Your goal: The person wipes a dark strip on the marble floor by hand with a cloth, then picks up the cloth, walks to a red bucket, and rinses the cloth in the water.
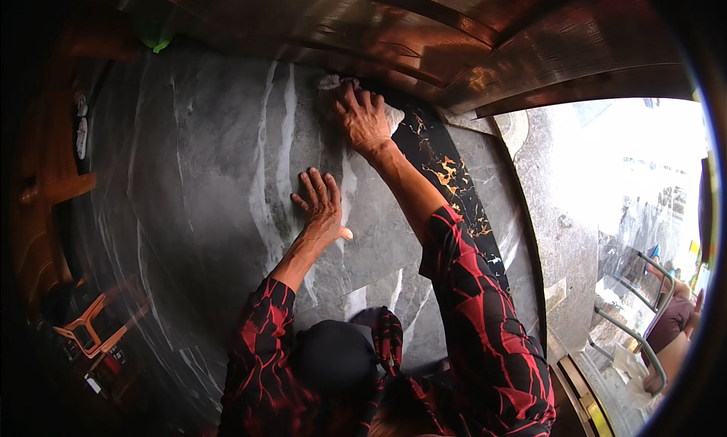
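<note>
My right hand (366,121) reaches far forward and presses down on a pale, crumpled cloth (394,119). Parts of the cloth stick out past the fingers on both sides; the rest is hidden beneath the hand. It lies where the grey marble-patterned floor (212,157) meets a black strip (448,168) with gold veining. Nearer to me and further left, my left hand (323,210) rests on the grey floor with its fingers stretched out, holding nothing. Both arms wear black sleeves with a red pattern.
A glossy brown panelled door (363,28) spans the far side. Wooden furniture (38,202) and an orange-brown frame (92,327) stand left, near a small whitish item (82,126). Right of a raised edge lies bright paving (556,179), with a person (674,323) by a metal-framed chair (644,338).
</note>
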Tool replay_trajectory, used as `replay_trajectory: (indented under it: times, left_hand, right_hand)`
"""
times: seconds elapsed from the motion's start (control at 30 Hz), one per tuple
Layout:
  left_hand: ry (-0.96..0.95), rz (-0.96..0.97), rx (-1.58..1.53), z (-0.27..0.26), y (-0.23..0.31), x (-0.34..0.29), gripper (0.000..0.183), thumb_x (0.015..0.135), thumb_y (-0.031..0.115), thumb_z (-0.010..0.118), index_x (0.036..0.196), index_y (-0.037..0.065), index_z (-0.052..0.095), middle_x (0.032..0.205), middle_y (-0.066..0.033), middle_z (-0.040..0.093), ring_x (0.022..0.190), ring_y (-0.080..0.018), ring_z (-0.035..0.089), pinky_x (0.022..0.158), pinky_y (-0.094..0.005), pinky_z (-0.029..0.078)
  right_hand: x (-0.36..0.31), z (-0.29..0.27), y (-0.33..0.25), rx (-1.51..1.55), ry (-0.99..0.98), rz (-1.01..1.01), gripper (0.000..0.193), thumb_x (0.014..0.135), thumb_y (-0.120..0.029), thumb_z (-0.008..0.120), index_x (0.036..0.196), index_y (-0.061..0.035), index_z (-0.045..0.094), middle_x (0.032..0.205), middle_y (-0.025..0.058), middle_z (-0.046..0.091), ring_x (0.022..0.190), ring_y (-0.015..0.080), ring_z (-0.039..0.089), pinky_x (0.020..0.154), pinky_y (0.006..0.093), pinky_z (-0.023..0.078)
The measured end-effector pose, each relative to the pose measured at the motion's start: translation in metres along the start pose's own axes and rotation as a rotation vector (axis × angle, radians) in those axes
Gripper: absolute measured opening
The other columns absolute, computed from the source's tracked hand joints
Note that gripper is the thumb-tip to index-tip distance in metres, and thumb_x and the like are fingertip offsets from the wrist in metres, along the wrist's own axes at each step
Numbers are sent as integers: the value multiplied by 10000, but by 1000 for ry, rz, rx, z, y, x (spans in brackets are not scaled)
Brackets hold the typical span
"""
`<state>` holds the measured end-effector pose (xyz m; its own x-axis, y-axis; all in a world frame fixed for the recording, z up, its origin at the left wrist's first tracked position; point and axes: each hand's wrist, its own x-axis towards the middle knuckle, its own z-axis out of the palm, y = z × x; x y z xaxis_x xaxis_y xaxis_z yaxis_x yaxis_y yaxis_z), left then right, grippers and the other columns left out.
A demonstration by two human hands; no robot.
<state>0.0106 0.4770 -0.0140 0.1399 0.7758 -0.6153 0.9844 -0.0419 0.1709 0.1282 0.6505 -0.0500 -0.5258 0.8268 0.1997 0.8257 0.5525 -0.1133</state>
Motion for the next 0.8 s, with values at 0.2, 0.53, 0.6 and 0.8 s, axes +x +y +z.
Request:
replay_trajectory:
  times: [0.2,0.53,0.6,0.8]
  left_hand:
    - [25,0,-6,-4,3,3,1400,512,433,888,1426,-100,-30,1453,-399,-124,1355,-566,-96,952,-774,170]
    - [49,-29,24,-5,4,-2,1383,502,423,892,1434,-92,11,1468,-387,-84,1367,-557,-44,960,-758,210]
    - [21,-36,49,-7,5,0,1382,509,464,880,1432,-97,19,1463,-393,-86,1363,-559,-59,965,-764,193]
    - [1,-39,41,-5,2,-2,1365,538,467,871,1432,-101,10,1450,-411,-99,1351,-574,-78,963,-774,178]
  right_hand:
    - [0,14,14,-120,22,190,419,846,-230,488,1251,-140,545,1302,194,426,1051,302,465,839,463,381]
    - [-214,-77,94,-246,-195,308,443,851,-277,545,1203,-14,491,1117,192,489,1004,310,515,759,443,410]
    - [-237,-99,95,-164,-301,388,442,853,-280,554,1205,-21,489,1137,195,492,998,330,518,767,463,408]
    - [-158,-101,59,79,-102,328,460,827,-226,539,1245,-42,485,1206,212,476,1019,346,500,780,460,399]
